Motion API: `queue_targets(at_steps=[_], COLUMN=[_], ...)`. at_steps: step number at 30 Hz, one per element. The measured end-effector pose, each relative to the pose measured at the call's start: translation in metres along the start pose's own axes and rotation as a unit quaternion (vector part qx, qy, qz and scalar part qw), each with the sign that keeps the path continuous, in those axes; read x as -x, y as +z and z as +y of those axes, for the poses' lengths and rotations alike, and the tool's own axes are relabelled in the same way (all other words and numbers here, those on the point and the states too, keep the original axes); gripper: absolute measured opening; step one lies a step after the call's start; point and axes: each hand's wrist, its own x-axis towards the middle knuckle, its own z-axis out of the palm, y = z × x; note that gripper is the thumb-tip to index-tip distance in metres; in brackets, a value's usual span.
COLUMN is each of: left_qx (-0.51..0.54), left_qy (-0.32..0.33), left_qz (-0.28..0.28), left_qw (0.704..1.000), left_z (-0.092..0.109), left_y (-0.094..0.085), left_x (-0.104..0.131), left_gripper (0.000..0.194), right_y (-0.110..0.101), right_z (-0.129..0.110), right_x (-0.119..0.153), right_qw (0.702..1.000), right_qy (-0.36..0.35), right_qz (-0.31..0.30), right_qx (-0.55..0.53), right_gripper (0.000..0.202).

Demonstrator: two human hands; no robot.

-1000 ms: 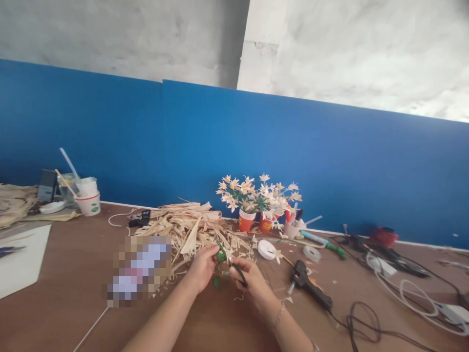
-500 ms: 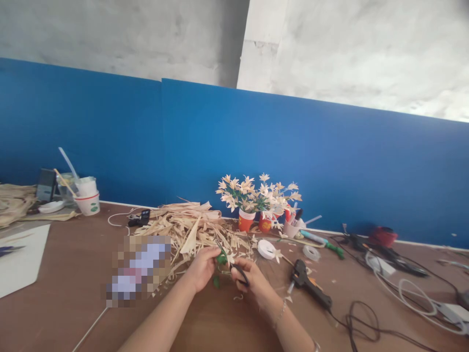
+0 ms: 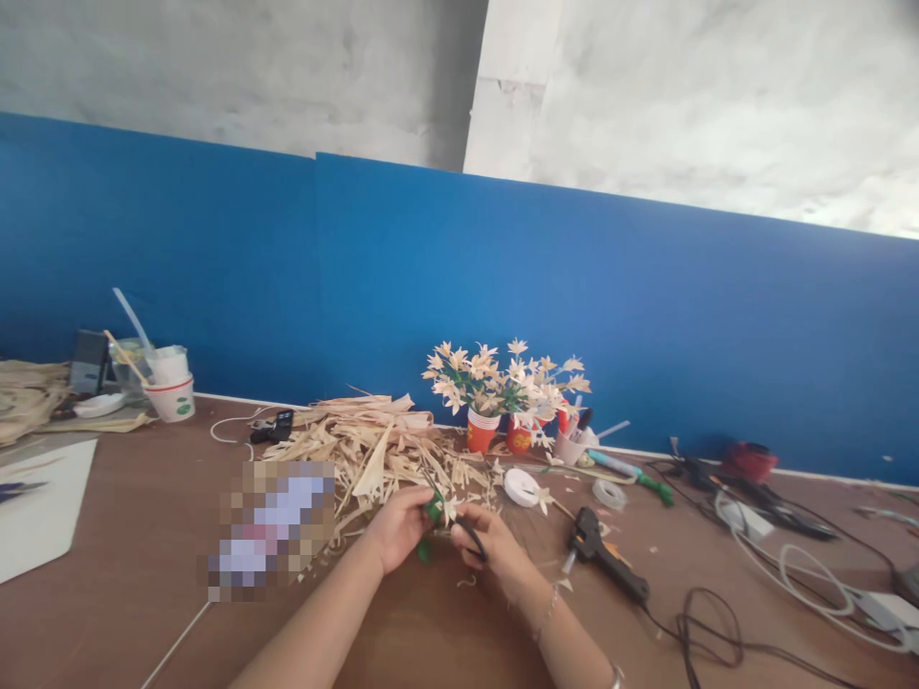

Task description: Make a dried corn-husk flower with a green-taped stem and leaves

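Green item [image 3: 434, 508]: left hand [image 3: 396, 528], part-hidden | scissors [image 3: 472, 531]: right hand [image 3: 501, 555], blades blurred

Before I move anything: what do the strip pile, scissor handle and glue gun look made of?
Strip pile: probably dried plant husk; matte, tan, curled, with ragged ends.
Scissor handle: likely plastic; smooth black loop at the right hand, though coated metal is possible.
Glue gun: likely molded plastic; dark body with a dull finish. Nozzle material unclear.

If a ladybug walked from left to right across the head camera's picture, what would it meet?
White sheet → red-rimmed white cup → left hand → right hand → black glue gun → red object.
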Motion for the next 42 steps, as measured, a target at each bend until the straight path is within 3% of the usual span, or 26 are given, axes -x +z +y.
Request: queue_targets(at_steps=[15, 35, 39, 42], left_qx=[-0.008, -0.021, -0.005, -0.051], left_qy=[-0.012, -0.041, -0.038, -0.033], left_qz=[-0.023, -0.007, -0.009, 0.012], left_qw=[1.0, 0.999, 0.999, 0.998], left_z=[0.001, -0.004, -0.002, 0.004], left_y=[-0.002, -0.006, -0.006, -0.007], left_x=[-0.001, -0.003, -0.003, -0.001], left_gripper=[0.005, 0.004, 0.002, 0.02], right_y=[0.0, -0.005, -0.006, -0.009], right_z=[0.004, 0.005, -0.002, -0.007], right_x=[-0.003, -0.001, 0.001, 0.002], right_qw=[1.0, 1.0, 1.0, 0.998], right_qy=[0.005, -0.005, -0.014, -0.021], right_qz=[0.018, -0.019, 0.014, 0.06], right_qx=[0.018, 0.004, -0.014, -0.002], right_gripper=[0.043, 0.037, 0.042, 0.042])
